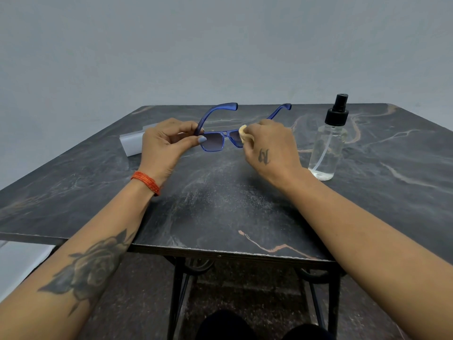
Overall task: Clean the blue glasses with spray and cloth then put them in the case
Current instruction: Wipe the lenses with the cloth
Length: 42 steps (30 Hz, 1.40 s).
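I'm sitting at a dark marble-patterned tabletop [220,204] against a plain grey wall. Far left, the pale grey rectangular glasses case [131,143] is lying on the table, partly hidden behind my left hand [166,143]; I can't tell if it's open. That hand is pinching the blue plastic-framed glasses with tinted lenses [213,141] at the left hinge, thumb and fingers curled round the temple, lifting them just above the table with both arms unfolded. My right hand [269,148] is bunching the small cream cloth [244,133] in curled fingers, rubbing the right lens. Furthest right, the clear spray bottle with black pump [327,143] is standing upright, untouched. I'm judging I'm mid-wipe; the left lens, folding and casing are probably what's remaining.
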### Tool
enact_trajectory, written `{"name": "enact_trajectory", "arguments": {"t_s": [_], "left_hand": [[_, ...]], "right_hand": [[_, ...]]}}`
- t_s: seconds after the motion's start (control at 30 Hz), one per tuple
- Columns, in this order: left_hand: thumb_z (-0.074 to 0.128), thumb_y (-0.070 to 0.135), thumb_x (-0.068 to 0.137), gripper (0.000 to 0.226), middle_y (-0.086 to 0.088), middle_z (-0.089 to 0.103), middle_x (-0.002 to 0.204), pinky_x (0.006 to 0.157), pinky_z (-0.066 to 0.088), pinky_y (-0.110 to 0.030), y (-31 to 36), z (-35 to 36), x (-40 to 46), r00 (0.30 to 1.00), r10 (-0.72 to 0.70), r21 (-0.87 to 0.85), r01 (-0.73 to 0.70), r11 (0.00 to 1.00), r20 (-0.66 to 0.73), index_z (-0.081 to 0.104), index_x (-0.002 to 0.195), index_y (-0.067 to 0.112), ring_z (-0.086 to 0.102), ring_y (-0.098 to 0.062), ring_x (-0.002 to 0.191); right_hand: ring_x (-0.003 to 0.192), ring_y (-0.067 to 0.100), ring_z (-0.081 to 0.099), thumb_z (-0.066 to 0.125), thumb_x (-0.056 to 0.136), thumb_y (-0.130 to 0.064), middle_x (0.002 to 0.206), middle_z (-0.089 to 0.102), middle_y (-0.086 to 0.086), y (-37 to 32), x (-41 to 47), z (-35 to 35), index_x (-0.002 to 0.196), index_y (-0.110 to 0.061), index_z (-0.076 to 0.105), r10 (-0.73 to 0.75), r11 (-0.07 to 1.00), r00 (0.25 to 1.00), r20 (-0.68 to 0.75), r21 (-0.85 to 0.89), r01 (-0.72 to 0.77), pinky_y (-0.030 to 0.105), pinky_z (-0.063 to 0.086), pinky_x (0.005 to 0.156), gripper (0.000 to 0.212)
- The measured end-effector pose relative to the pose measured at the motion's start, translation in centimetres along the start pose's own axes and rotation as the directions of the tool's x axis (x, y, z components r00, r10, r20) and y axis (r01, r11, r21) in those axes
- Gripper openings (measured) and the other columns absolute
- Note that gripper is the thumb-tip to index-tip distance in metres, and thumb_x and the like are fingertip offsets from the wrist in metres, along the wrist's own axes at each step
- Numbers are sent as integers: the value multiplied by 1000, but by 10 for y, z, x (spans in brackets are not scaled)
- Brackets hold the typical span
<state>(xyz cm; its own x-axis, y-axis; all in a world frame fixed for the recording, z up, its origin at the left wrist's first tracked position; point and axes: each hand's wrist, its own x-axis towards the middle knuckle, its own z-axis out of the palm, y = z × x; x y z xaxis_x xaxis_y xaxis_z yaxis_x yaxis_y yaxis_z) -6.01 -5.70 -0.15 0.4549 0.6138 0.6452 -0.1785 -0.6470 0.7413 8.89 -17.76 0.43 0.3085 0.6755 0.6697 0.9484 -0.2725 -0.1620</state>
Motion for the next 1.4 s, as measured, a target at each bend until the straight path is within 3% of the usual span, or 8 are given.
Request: {"name": "enact_trajectory", "arguments": {"t_s": [0.13,0.3,0.4,0.77,0.93,1.1,1.27,1.4], "left_hand": [[74,5,70,28,-3,65,86,87,54,-32,0,1,0,1000,12,22,-12,1000,5,68,97,12,64,-27,88],[75,6,70,26,1,65,84,87,54,-39,-2,0,-1,1000,23,46,-22,999,-7,68,95,12,64,-28,87],[76,7,70,24,5,66,82,87,53,-42,-4,-1,0,999,23,42,-21,999,-32,70,93,12,64,-29,87],[75,7,71,26,-1,65,86,87,54,-38,-2,0,1,999,23,57,-21,998,-25,68,96,12,64,-29,88],[74,5,71,29,0,65,86,86,54,-28,0,1,0,1000,13,45,-13,999,-13,67,100,9,64,-21,87],[73,5,72,31,2,65,85,85,54,-28,0,2,-1,1000,22,67,-22,998,-3,66,101,12,64,-22,88],[75,6,71,28,-2,66,86,88,53,-39,-3,0,1,999,13,56,-11,998,-29,68,98,12,65,-31,90],[75,6,71,25,-20,66,92,89,52,-45,-3,-1,1,999,18,50,-16,999,-46,69,95,10,64,-35,90]], "right_hand": [[85,32,58,43,92,-12,94,66,12,1,1,2,104,-5,59,-5,998,1000,-10,65,6,35,39,69,21],[84,28,61,52,87,-8,91,70,9,-5,-1,2,100,-6,65,4,971,1000,-14,239,-1,38,47,78,19],[85,21,64,54,83,-8,96,72,3,-6,0,-1,98,-9,69,47,951,999,7,306,-47,30,48,80,22],[78,28,58,48,83,-12,79,67,9,-1,1,2,83,-4,65,77,995,997,-7,57,-76,35,46,69,19],[85,33,60,48,85,-4,86,68,18,1,1,1,92,2,64,107,985,994,-5,139,-105,39,46,74,19],[86,16,61,56,88,-11,99,71,6,-2,3,2,110,-16,67,182,916,977,106,342,-208,16,41,73,26],[57,1,47,56,81,-7,74,62,-8,-2,4,3,95,-16,72,194,893,973,125,388,-228,2,32,52,23],[71,16,59,51,76,-5,79,71,4,-4,3,-1,87,-15,74,230,910,967,110,329,-254,20,41,59,28]]}}
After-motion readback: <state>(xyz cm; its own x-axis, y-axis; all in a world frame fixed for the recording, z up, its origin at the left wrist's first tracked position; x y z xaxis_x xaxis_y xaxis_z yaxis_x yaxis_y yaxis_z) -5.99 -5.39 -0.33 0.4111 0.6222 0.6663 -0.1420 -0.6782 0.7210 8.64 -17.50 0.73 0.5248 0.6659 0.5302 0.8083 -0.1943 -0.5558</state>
